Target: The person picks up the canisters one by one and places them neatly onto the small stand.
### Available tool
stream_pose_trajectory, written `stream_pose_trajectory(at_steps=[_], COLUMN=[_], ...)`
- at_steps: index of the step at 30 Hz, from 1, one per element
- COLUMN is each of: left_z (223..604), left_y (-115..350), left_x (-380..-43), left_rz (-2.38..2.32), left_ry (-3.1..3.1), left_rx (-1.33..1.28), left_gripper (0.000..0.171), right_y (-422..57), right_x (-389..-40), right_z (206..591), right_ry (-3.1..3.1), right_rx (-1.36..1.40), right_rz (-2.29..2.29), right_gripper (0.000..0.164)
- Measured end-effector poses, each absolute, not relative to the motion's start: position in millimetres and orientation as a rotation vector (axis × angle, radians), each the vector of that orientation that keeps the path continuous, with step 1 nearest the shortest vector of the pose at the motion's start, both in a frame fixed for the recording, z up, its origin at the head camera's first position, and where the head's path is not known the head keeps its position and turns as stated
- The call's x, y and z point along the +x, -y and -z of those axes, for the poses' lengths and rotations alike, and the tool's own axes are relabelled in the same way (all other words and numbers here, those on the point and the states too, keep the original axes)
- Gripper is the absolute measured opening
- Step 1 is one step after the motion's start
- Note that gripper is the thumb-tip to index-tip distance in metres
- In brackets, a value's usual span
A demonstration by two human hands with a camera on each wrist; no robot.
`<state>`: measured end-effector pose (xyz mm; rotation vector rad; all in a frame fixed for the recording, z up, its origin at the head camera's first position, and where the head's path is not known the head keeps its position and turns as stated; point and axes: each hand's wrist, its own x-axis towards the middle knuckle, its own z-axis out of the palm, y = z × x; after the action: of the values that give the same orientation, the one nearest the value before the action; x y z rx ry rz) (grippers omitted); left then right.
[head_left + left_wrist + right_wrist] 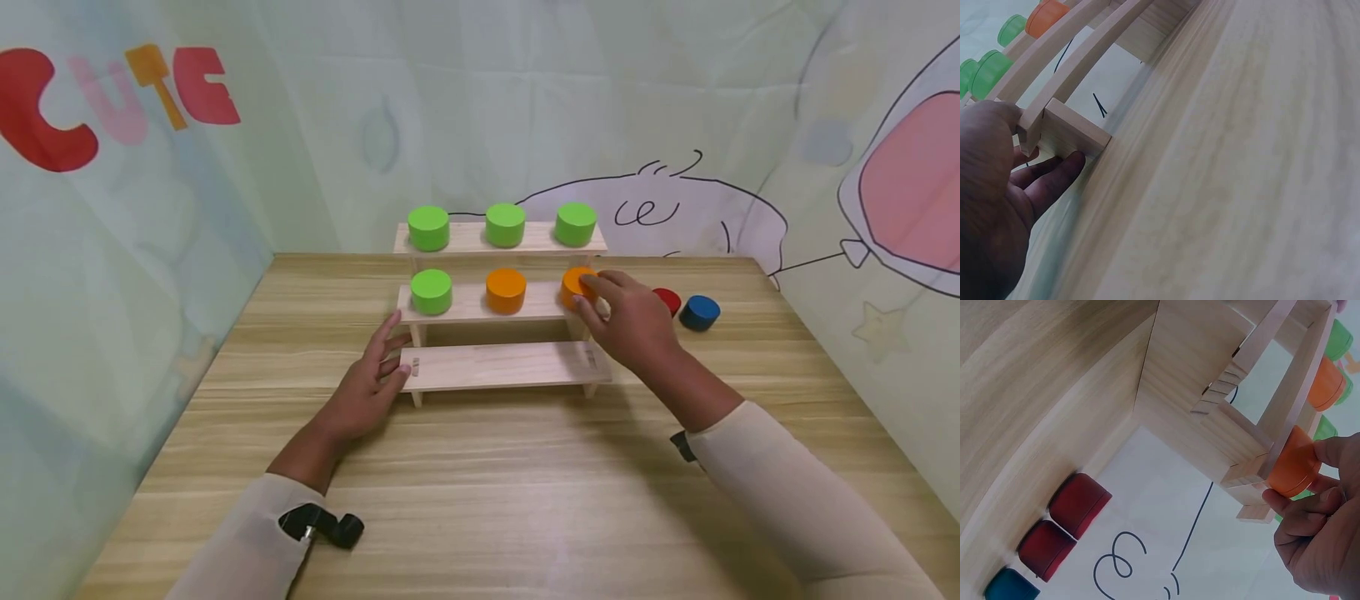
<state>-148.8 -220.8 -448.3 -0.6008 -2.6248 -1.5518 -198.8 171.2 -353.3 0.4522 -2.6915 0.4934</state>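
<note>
A three-step wooden stand (506,367) is on the table. My right hand (637,325) pinches an orange cylinder block (1294,464) at the right end of the middle step, thumb and fingertips on its sides. Another orange block (506,292) sits mid-step, with a green block (431,292) at the left end. Along the top step stand three green blocks, the middle one (505,226) among them. My left hand (367,387) holds the stand's left end, its thumb at the bottom step's edge and its fingers against the side, as the left wrist view also shows. No block is on the bottom step.
To the right of the stand, partly behind my right hand, lie a red block (666,301) and a blue block (701,312). The right wrist view shows two red blocks (1079,505) beside the blue one. A printed cloth (465,108) hangs behind the wood-grain table (487,500).
</note>
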Motion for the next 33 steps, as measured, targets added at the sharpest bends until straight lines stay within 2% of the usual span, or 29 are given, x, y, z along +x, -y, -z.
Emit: stream_pose_trajectory(at_steps=[9, 29, 33], left_z=[448, 449, 449], left_y=[222, 221, 222], left_x=[-147, -148, -148], left_rz=[1.549, 1.549, 1.544], left_ry=[2.637, 2.632, 2.629], left_rx=[-0.590, -0.602, -0.611], left_gripper=[0.081, 0.081, 0.080], right_y=[-173, -179, -187], right_x=[-200, -199, -198], right_z=[355, 356, 355], right_ry=[2.680, 2.714, 2.695], right_rx=[0.486, 0.367, 0.329], right_rz=[-0.488, -0.581, -0.633], right_gripper=[0.045, 0.071, 0.069])
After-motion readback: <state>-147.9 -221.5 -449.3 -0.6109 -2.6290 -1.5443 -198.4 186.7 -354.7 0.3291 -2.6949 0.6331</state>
